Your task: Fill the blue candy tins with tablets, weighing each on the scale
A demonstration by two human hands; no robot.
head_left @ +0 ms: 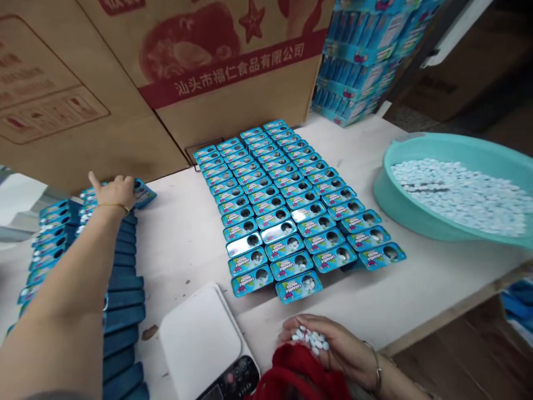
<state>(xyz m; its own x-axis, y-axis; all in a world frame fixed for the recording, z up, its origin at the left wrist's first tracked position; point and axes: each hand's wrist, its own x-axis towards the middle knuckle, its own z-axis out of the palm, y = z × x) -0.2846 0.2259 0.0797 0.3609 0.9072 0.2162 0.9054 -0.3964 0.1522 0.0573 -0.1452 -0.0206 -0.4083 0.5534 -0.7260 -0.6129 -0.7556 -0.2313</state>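
My left hand (115, 194) reaches to the far end of the left rows, its fingers curled over a blue candy tin (145, 193) that sits at an angle to the others. Part of the grip is hidden by the hand itself. Low in the view, my right hand (333, 339) is cupped palm up around a small heap of white and pale blue candies (314, 340). Beyond it stand several columns of blue candy tins (275, 194), labelled CARAMELO. Each has a round dark opening, and white candies show in some of the nearer ones.
A white scale (204, 333) lies between the tin groups. At right is a turquoise basin (387, 183) full of candies, with a dark utensil on them. A big cardboard box (233, 100) walls off the back. Stacked blue packs (353, 61) stand behind. Red cloth (300, 372) partly covers my right hand.
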